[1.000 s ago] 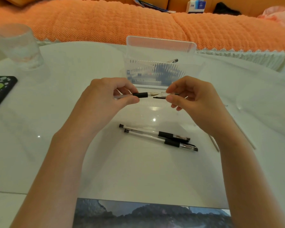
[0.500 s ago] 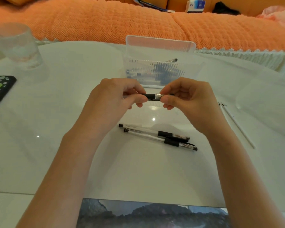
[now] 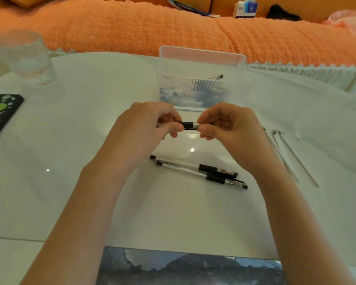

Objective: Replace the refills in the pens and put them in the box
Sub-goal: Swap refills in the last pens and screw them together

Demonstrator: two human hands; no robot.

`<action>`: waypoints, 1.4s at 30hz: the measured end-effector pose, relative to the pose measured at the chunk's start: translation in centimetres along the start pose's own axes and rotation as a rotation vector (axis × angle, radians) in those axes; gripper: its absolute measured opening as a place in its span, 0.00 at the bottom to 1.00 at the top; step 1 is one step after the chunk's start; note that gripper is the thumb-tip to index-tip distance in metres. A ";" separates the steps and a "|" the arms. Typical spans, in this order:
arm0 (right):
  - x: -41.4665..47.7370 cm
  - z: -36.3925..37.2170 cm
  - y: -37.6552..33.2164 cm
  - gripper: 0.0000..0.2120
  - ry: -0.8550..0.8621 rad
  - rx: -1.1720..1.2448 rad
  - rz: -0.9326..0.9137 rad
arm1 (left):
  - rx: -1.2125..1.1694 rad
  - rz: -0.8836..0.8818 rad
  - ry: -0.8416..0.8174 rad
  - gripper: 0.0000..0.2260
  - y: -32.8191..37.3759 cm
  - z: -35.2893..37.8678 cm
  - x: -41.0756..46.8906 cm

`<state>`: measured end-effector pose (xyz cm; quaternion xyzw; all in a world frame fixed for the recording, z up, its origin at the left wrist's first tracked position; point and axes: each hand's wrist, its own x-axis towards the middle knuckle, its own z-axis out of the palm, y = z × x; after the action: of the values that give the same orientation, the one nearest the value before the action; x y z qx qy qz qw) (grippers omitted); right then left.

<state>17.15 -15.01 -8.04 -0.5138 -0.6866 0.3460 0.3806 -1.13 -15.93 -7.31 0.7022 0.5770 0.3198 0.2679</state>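
A person's two bare hands meet over a white table [image 3: 70,140], seen from above. Between them, raised off the surface, is a pen [image 3: 187,125] lying left to right. The left hand [image 3: 140,128] curls around the barrel, thumb and fingers closed on it. The right hand [image 3: 232,128] pinches the silvery end just right of the black grip; the fingers hide what part that is, possibly the tip or a cap.

Just beyond the hands stands a clear ribbed plastic box [image 3: 201,58], open at the top, with several pens lying inside. Nearer than the hands, two capped pens [image 3: 208,168] lie side by side on the table, touching or nearly so, angled toward the near right. To the right, a few thin white refills [image 3: 297,158] lie loosely together.

At far left stands a textured glass [image 3: 23,58]. A dark, green-spotted flat object [image 3: 0,112] lies at the left edge. An orange cushioned seat [image 3: 132,25] runs along the far side.
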 end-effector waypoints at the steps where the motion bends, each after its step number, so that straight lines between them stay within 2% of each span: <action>1: 0.0 -0.1 0.1 0.04 0.007 -0.036 0.008 | -0.004 -0.004 -0.005 0.01 0.1 0.2 0.0; 5: -0.2 -1.6 0.5 0.08 0.030 -0.130 0.073 | 0.007 -0.020 -0.018 0.03 0.2 0.5 0.2; 7: -0.5 -2.8 0.5 0.06 0.008 -0.168 0.110 | 0.030 -0.025 -0.004 0.03 0.1 0.4 0.3; 13: -1.6 -3.1 0.3 0.09 -0.341 -0.314 0.236 | 0.054 0.004 0.046 0.03 0.7 0.7 0.7; 17: -1.5 -2.5 0.0 0.08 -0.422 -0.340 0.224 | 0.060 0.050 0.103 0.04 1.8 0.5 1.7; 21: -1.7 -2.3 -0.1 0.05 -0.410 -0.367 0.196 | 0.067 0.115 0.194 0.05 3.1 0.3 3.7; 27: -1.8 -2.3 -0.2 0.05 -0.398 -0.418 0.139 | 0.186 0.116 0.230 0.06 3.7 0.4 10.1; 31: -1.6 -2.4 -0.2 0.05 -0.317 -0.347 0.110 | 0.297 0.057 0.124 0.07 3.4 0.4 13.6; 36: -1.3 -2.3 0.0 0.03 -0.221 -0.266 0.099 | 0.256 0.032 -0.065 0.05 1.9 1.0 15.1; 38: -1.3 -2.4 0.1 0.03 -0.198 -0.257 0.091 | 0.202 0.029 -0.069 0.06 1.5 1.2 15.1; 42: -1.2 -2.5 0.2 0.03 -0.124 -0.232 0.074 | 0.142 0.056 0.047 0.08 2.0 1.0 14.1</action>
<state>19.64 -15.90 -7.22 -0.5569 -0.7248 0.3091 0.2626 2.78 -2.50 -4.50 0.7275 0.5846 0.3019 0.1946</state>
